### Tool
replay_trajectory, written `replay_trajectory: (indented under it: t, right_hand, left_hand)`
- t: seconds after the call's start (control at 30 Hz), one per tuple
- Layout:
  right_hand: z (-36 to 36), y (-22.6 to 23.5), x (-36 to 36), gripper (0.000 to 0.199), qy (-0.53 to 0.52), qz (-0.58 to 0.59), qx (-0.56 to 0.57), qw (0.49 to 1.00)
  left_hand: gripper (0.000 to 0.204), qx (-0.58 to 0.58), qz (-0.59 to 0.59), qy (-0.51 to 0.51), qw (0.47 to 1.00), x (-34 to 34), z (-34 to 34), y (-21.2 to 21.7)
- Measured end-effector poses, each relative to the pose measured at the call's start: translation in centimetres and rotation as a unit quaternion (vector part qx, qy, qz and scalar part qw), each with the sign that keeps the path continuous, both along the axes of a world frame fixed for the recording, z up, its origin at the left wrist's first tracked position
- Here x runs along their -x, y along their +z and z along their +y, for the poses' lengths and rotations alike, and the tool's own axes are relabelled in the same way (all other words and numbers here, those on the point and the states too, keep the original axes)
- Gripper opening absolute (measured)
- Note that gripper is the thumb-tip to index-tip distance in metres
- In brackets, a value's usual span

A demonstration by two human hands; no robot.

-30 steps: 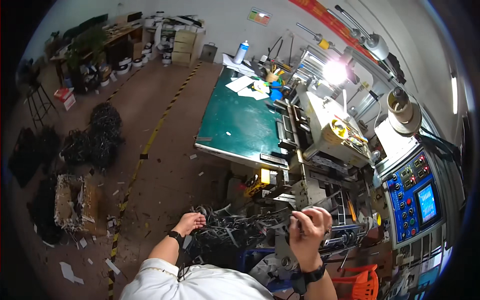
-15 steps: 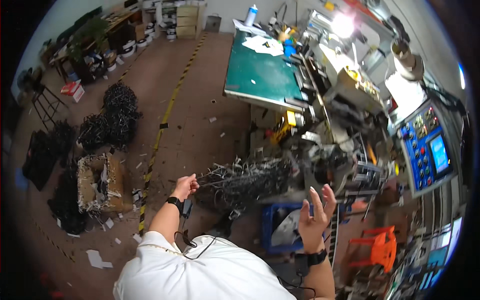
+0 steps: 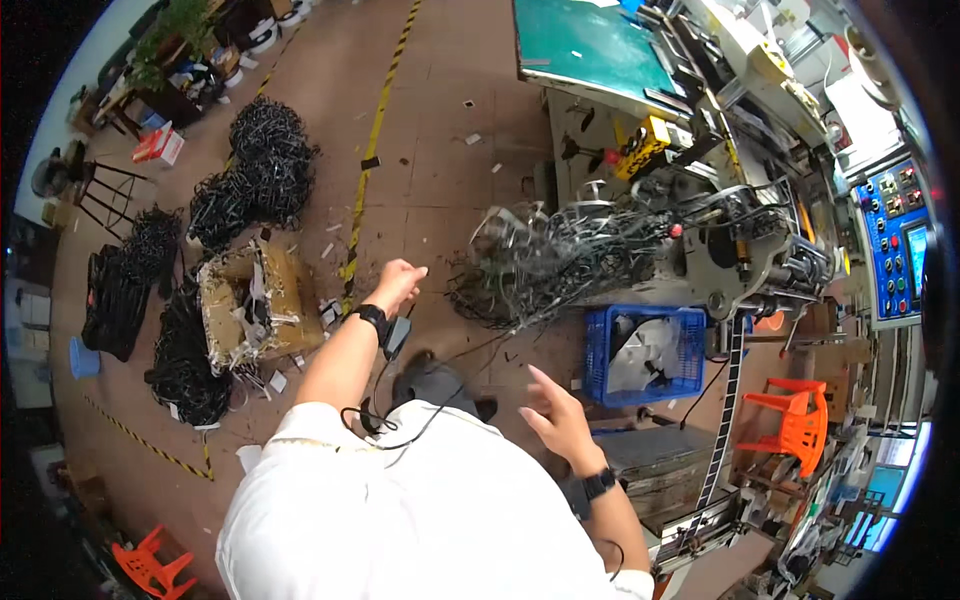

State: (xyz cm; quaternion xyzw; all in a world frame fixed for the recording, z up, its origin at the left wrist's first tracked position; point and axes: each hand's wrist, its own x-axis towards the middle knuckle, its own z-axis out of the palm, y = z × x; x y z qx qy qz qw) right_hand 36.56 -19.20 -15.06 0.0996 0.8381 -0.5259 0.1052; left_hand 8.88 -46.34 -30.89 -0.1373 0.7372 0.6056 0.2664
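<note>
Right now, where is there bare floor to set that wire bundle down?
Bare floor runs between the yellow-black floor stripe and the green table, with only small scraps on it. It is crowded elsewhere: black wire piles and a cardboard box to the left, the wire tangle, blue crate and machine to the right.

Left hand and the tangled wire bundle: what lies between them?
In the head view, only bare brown floor separates the left hand from the wire bundle.
</note>
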Motion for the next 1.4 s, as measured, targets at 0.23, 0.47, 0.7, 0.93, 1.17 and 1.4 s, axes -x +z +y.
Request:
replay_trajectory:
  t: [0.23, 0.47, 0.7, 0.93, 1.17, 1.4]
  right_hand:
    - [-12.4, -2.2, 15.3, 0.067, 0.329, -0.046, 0.065, 0.941]
    - [-16.7, -15.4, 27.7, 0.034, 0.311, -0.021, -0.401, 0.862]
    - [-10.5, -24.1, 26.2, 0.039, 0.266, -0.259, -0.422, 0.827]
    - [-12.7, -23.8, 35.6, 0.033, 0.274, -0.270, -0.253, 0.887]
    - [-7.7, -40.1, 49.0, 0.026, 0.211, -0.189, -0.271, 0.920]
    - [1.8, -41.6, 68.9, 0.036, 0.244, -0.149, -0.267, 0.920]
  left_hand:
    - [0.023, -0.044, 0.017, -0.073, 0.996, 7.9, -6.5, 0.9]
    - [0.023, -0.012, 0.080, -0.244, 0.966, 18.2, -20.6, 2.0]
    - [0.041, 0.033, 0.048, -0.442, 0.895, 11.8, -22.5, 0.2]
    - [0.040, 0.125, -0.094, -0.246, 0.957, 23.3, -31.4, -0.3]
    - [0.028, 0.038, 0.077, -0.152, 0.985, 43.5, -26.5, 1.0]
    - [0.033, 0.117, 0.003, -0.208, 0.971, 57.6, -22.7, 1.9]
